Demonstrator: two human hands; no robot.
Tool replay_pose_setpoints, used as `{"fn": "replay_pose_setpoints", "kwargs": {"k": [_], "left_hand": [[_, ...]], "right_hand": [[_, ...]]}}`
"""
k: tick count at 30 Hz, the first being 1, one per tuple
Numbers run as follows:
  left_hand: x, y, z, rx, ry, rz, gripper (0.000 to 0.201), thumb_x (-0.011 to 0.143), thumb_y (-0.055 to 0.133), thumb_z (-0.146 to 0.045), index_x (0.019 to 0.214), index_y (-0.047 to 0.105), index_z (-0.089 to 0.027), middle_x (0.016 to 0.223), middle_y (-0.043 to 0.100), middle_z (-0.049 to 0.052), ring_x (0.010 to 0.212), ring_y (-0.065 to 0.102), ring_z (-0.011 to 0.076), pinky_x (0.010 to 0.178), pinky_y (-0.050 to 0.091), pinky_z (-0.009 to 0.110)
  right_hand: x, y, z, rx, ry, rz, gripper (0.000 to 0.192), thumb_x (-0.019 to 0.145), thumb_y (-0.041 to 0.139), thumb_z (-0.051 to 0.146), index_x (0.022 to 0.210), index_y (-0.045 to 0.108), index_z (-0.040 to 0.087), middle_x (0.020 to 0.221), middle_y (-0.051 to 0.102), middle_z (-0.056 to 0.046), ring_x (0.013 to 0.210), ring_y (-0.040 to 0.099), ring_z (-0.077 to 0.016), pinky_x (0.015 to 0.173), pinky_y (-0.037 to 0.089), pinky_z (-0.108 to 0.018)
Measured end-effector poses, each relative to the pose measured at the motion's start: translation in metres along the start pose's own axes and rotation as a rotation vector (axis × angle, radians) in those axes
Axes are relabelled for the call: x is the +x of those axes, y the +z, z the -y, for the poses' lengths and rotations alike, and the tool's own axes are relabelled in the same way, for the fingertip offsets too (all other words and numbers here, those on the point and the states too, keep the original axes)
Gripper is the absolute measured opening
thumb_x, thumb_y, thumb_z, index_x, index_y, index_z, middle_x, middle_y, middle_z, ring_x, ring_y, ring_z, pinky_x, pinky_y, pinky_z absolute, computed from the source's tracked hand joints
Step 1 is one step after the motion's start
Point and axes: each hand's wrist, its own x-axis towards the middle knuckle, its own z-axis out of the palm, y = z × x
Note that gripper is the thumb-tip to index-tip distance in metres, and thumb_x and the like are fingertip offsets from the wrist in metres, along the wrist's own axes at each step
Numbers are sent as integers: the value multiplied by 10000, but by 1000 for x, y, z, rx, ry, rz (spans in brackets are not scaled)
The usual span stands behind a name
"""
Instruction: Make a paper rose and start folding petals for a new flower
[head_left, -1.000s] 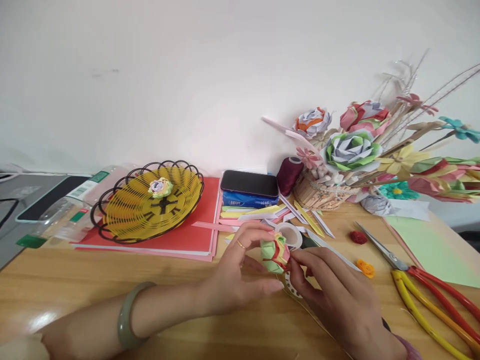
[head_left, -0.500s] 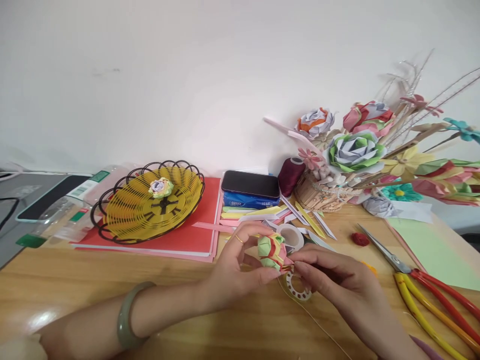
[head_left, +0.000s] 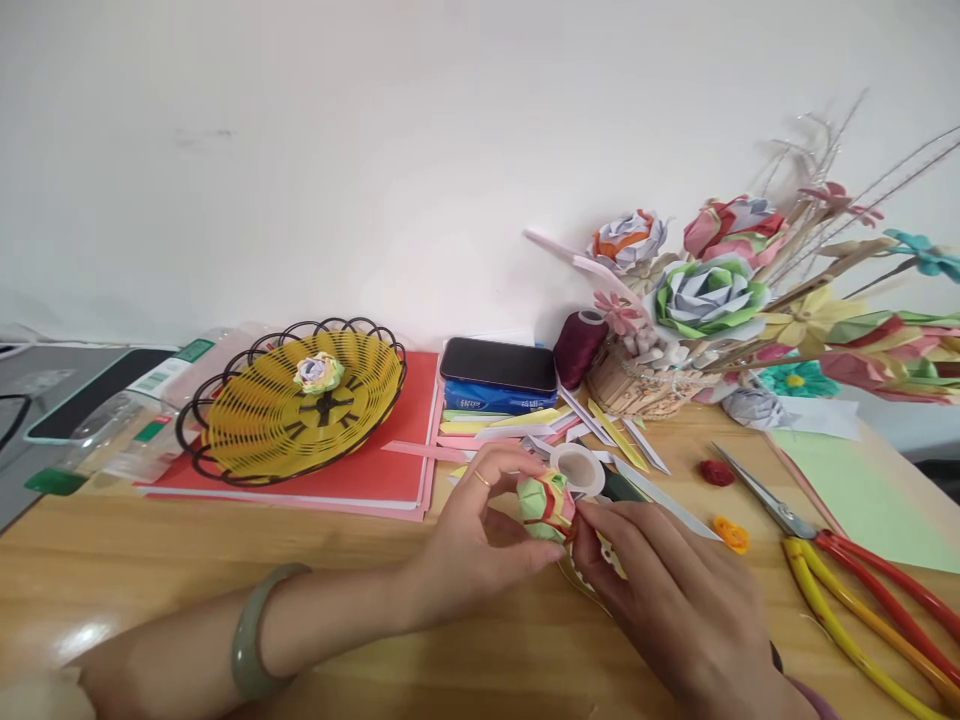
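Note:
Between the thumb and fingers of my left hand (head_left: 472,530) is a small folded paper flower (head_left: 541,512) in green, red, yellow and pink. My right hand (head_left: 667,590) pinches at the flower's right end with thumb and forefinger; what exactly lies between those fingertips is too small to make out. A thin thread (head_left: 585,590) hangs below the flower, partly hidden by my right hand. Behind the flower stands a white tape roll (head_left: 577,468). A ring with holes beneath my right fingers is mostly covered.
At left, a yellow woven basket (head_left: 247,430) holding a small paper flower (head_left: 319,373) rests on red paper (head_left: 405,470). A phone (head_left: 498,364) tops a blue packet (head_left: 495,397). Scissors (head_left: 795,525), yarn bits and a basket of paper flowers (head_left: 645,385) are at right.
My right hand has turned and moved in closer at the flower's right end, covering more of the holed ring and thread. My left hand still holds the flower in nearly the same place.

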Motion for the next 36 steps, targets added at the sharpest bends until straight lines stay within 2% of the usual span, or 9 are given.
{"fn": "replay_pose_setpoints", "kwargs": {"k": [3, 6, 10, 13, 16, 20, 23, 32, 36], "left_hand": [[0, 0, 1, 26, -22, -22, 393, 681, 676, -158, 1004, 485, -276, 1144, 383, 11, 964, 517, 142, 646, 472, 180], [1, -1, 2, 49, -26, -34, 394, 674, 684, -168, 996, 485, -275, 1151, 384, 10, 970, 520, 145, 663, 480, 193], [1, -2, 3, 52, -11, -31, 402, 672, 687, -175, 1001, 482, -279, 1182, 376, 13, 1020, 508, 163, 668, 487, 197], [1, -2, 2, 57, -17, -18, 407, 662, 695, -169, 997, 489, -274, 1183, 375, 13, 1003, 521, 159, 663, 490, 199], [2, -2, 1, 57, -15, -14, 400, 661, 695, -164, 989, 493, -272, 1165, 388, 10, 995, 523, 154, 660, 488, 194], [3, -2, 2, 59, -26, -14, 403, 666, 694, -172, 996, 486, -272, 1158, 399, 13, 992, 523, 153, 681, 492, 210], [3, -2, 3, 71, -40, -19, 400, 670, 692, -181, 999, 483, -268, 1144, 408, 20, 992, 522, 158, 686, 495, 221], [3, -3, 2, 122, -81, -22, 393, 669, 688, -197, 1002, 486, -252, 1175, 414, 39, 994, 538, 176, 678, 496, 235], [4, -4, 1, 152, -89, -35, 387, 676, 674, -187, 1007, 484, -253, 1179, 422, 40, 989, 541, 175, 690, 496, 246]], "right_hand": [[2, 0, 2, 93, 82, -11, 102, 786, 576, 110, 877, 597, 152, 722, 651, -49, 618, 598, -142, 571, 464, -256], [9, 1, 3, 397, 326, 28, 73, 798, 545, 138, 776, 596, 186, 644, 610, -9, 517, 549, -101, 474, 445, -210], [20, -2, -1, 820, 689, 275, 140, 790, 548, 271, 696, 618, 195, 596, 618, -1, 491, 547, -109, 425, 436, -197], [22, -4, -5, 962, 839, 396, 166, 762, 574, 329, 690, 625, 189, 624, 635, -8, 530, 570, -121, 445, 445, -194], [20, -5, -7, 900, 773, 413, 161, 797, 545, 313, 710, 615, 197, 634, 616, 1, 547, 554, -117, 468, 433, -198], [15, -3, -7, 690, 499, 345, 120, 858, 472, 214, 791, 570, 210, 692, 570, 7, 593, 531, -112, 535, 428, -215], [12, -1, -8, 600, 375, 317, 130, 886, 409, 162, 845, 521, 212, 753, 542, -3, 646, 536, -115, 571, 434, -226], [2, 2, -11, 533, 286, 389, 211, 889, 347, 108, 1016, 469, 225, 935, 556, -41, 826, 576, -144, 687, 470, -263], [5, 3, -12, 551, 279, 374, 190, 889, 375, 122, 982, 506, 224, 916, 588, -36, 810, 591, -138, 679, 478, -251]]}}
